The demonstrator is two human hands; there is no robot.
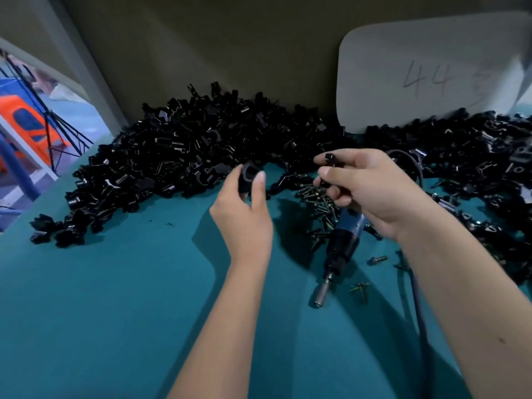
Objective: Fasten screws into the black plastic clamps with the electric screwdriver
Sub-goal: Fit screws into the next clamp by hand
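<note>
Forearms reach over the teal worktop (100, 312). Left hand (244, 214) pinches one clamp (247, 177); right hand (362, 188) grips another clamp piece (328, 159). Below the right grip lie the screwdriver (342, 243) and screws (319, 197); clamp pile (172, 156) beyond. Likely step: preparing a clamp; next needs a screw, then the driver. No containers show.

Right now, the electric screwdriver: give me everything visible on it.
The electric screwdriver lies on the teal table, unheld, below the right hand. Blue rear body, black front section, silver metal chuck pointing toward the viewer. Its rear end is hidden behind the hand. Loose screws lie around it; contact is unclear.
</note>
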